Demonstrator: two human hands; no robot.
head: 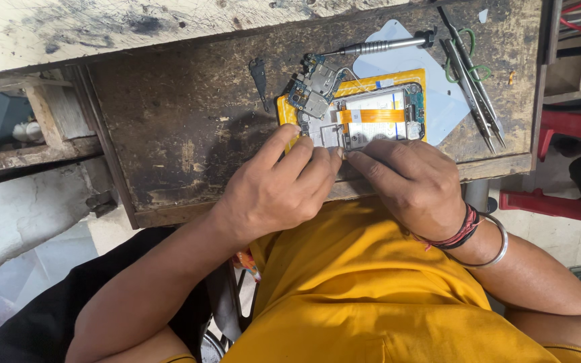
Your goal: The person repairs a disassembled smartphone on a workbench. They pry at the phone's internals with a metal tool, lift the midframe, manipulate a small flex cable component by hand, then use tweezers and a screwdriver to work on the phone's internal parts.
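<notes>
Both hands' fingers (pixel 317 158) pinch the opened phone (pixel 371 117), lying left-right across the bench.

Opened phone (pixel 371 117) on the worn wooden bench, white-and-orange label on its battery (print unreadable), no screens

Both hands' fingers (pixel 317 156) on opened phone (pixel 371 117)

A small repair workshop is shown. A scarred, stained wooden workbench (pixel 189 128) is seen, on which a precision screwdriver (pixel 378 46), tweezers (pixel 473 84) and a loose circuit board (pixel 314 86) are laid.
</notes>
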